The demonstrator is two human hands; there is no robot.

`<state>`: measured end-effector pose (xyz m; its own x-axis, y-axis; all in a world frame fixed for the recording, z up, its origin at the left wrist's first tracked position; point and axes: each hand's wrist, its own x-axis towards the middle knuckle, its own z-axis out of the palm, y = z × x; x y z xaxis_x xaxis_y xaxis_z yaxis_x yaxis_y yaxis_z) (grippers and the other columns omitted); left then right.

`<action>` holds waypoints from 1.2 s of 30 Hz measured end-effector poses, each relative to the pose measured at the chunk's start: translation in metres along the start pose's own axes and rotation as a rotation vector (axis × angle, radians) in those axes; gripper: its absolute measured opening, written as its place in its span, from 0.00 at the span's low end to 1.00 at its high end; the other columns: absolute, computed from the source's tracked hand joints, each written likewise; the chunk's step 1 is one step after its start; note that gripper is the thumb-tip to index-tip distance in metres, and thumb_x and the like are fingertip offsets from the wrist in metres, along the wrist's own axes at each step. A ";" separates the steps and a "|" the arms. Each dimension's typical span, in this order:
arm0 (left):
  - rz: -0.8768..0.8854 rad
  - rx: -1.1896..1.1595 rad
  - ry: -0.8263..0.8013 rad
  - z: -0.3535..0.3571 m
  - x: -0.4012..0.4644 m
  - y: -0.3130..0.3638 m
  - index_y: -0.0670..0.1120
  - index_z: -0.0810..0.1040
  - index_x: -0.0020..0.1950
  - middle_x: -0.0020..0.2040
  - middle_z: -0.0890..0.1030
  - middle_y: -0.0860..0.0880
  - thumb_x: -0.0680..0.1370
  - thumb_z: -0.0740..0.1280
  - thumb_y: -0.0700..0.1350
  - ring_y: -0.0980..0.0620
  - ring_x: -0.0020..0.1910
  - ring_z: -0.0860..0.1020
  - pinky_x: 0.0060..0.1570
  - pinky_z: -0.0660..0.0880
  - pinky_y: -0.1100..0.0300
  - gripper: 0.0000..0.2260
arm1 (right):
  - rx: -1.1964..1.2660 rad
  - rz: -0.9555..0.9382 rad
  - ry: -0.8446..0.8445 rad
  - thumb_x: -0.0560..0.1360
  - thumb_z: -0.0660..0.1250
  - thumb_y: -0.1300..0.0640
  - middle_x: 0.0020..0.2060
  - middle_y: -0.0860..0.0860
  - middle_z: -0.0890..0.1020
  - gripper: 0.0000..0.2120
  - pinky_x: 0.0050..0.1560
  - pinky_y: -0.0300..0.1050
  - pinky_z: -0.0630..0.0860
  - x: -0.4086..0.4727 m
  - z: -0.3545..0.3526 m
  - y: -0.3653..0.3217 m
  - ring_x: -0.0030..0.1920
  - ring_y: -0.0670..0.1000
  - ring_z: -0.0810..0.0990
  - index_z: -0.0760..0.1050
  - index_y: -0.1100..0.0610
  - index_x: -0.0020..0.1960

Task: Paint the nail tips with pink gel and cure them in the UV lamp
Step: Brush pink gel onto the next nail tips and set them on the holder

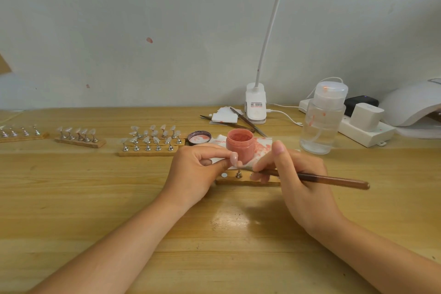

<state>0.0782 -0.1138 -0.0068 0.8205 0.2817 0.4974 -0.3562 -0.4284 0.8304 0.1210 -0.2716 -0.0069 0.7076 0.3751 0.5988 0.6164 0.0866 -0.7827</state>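
Wooden table [95,198], open jar [239,143] of pink gel (fingers [259,169] clamped on brush [334,180]).

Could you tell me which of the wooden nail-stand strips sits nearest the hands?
The short strip directly beneath both hands, just in front of the pink jar; the others lie farther left.

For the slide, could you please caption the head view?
Left hand pinches a nail tip; right hand holds a brush beside the gel jar.

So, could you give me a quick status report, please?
Left hand pinches nail tip. Right hand holds brush. Gel jar open behind. Nothing obstructing.
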 end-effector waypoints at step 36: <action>-0.073 0.056 0.022 0.000 -0.002 0.004 0.59 0.81 0.34 0.34 0.80 0.62 0.69 0.72 0.37 0.57 0.21 0.60 0.27 0.62 0.66 0.15 | -0.208 -0.175 0.001 0.77 0.52 0.49 0.31 0.46 0.80 0.23 0.38 0.45 0.75 0.002 -0.002 0.003 0.36 0.46 0.79 0.79 0.59 0.35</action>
<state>0.0756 -0.1157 -0.0046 0.8332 0.3325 0.4419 -0.2697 -0.4534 0.8495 0.1243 -0.2722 -0.0077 0.5842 0.3701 0.7223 0.7871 -0.0415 -0.6154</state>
